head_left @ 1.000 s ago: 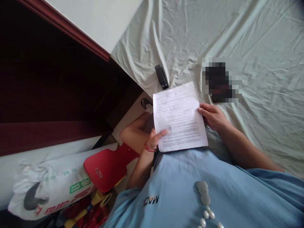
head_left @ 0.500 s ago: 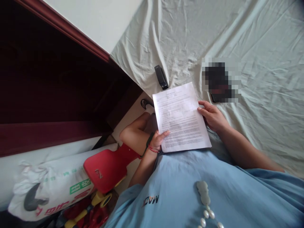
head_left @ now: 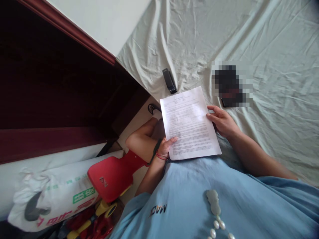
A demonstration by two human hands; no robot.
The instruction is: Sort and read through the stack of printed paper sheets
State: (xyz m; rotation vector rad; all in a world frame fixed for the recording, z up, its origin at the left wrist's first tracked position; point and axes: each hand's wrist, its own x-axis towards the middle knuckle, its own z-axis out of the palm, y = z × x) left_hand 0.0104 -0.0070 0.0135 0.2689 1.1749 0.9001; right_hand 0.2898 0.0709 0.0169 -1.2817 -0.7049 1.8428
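Observation:
Printed paper [head_left: 190,122], covered in small lines of text, lies tilted above my lap. My left hand [head_left: 165,147] grips its lower left edge, thumb on top and the fingers hidden beneath. At the right edge, my right hand [head_left: 223,122] pinches the paper between thumb and fingers. Whether it is one sheet or a few, I cannot tell. Just beyond the paper's top edge, a black stapler [head_left: 169,80] rests on the pale green sheet [head_left: 194,43].
A dark, pixelated object [head_left: 229,86] lies on the bedding to the right. On the left stand dark red wooden furniture [head_left: 57,83], a red plastic seat [head_left: 111,177] and a white printed sack [head_left: 57,196]. My bent leg [head_left: 142,136] is beside the furniture.

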